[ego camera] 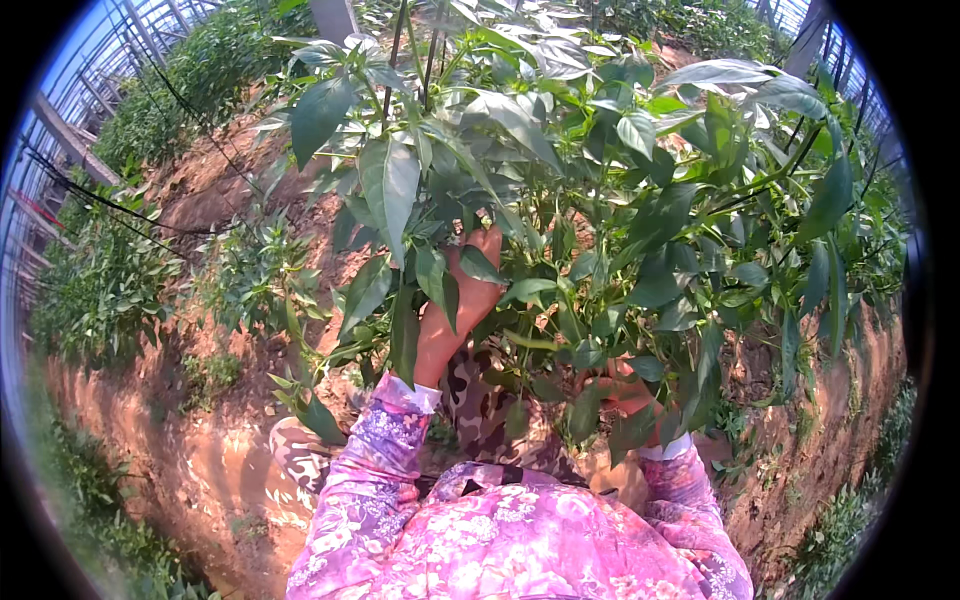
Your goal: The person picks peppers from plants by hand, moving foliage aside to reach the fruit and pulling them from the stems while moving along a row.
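Note:
Leafy green pepper plants rise directly before me, their long pointed leaves hanging over both hands. My left hand is raised among the stems, palm side partly in view, with its fingertips hidden behind leaves. Whether it grips a stem cannot be seen. Lower and to the right, my right hand reaches into the lower foliage, fingers bent near thin stems and largely covered by leaves. A pale green, elongated pepper or stem lies between the two hands.
Dark cords run across the left side and up through the plants. Concrete posts stand at the left and at the top. Smaller plants grow on reddish soil. My camouflage-patterned trouser leg is beneath the foliage.

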Tool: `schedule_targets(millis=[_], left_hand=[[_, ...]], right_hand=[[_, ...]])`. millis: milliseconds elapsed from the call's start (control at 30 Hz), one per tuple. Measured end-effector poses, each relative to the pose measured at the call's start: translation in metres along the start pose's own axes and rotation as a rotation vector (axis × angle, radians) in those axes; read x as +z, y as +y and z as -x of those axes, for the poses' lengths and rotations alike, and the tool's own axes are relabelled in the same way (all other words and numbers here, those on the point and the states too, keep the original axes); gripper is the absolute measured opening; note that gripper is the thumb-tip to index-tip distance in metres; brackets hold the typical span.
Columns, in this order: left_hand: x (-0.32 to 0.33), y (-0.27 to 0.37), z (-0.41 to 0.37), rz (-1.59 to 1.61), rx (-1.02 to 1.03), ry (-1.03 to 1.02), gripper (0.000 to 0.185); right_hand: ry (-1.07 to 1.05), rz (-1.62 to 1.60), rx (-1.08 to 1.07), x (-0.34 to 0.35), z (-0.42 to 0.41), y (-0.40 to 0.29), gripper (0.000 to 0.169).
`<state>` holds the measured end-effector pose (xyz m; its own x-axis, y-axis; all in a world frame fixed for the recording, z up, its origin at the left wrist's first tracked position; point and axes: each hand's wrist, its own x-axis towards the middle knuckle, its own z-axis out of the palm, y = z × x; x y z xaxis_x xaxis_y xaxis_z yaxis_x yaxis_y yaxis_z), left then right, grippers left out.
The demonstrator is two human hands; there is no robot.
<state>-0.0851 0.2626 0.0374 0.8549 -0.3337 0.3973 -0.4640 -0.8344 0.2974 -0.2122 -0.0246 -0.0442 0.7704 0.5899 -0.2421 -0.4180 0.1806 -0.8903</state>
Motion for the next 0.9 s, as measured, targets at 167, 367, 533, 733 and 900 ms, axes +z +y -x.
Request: schedule_targets(millis=[167, 367, 533, 733, 900], left_hand=[[0.012, -0.011, 0.004, -0.102, 0.091, 0.143, 0.046], [0.013, -0.013, 0.001, 0.011, 0.091, 0.087, 0.045], [0.002, 0.002, 0.005, -0.333, 0.226, 0.124, 0.028], [0.015, 0.0, 0.014, -0.083, 0.06, 0.082, 0.041], [0.008, 0.014, 0.021, -0.248, 0.191, 0.129, 0.041]], right_hand=[[0.088, 0.318, 0.462, 0.021, 0.111, 0.042, 0.026], [0.322, 1.53, 1.258, 0.0, 0.248, 0.172, 0.018], [0.49, 1.213, 0.19, 0.062, 0.104, 0.067, 0.013], [0.773, 1.053, -0.803, 0.104, -0.089, -0.041, 0.025], [0.976, 0.803, -0.637, 0.025, -0.192, -0.085, 0.027]])
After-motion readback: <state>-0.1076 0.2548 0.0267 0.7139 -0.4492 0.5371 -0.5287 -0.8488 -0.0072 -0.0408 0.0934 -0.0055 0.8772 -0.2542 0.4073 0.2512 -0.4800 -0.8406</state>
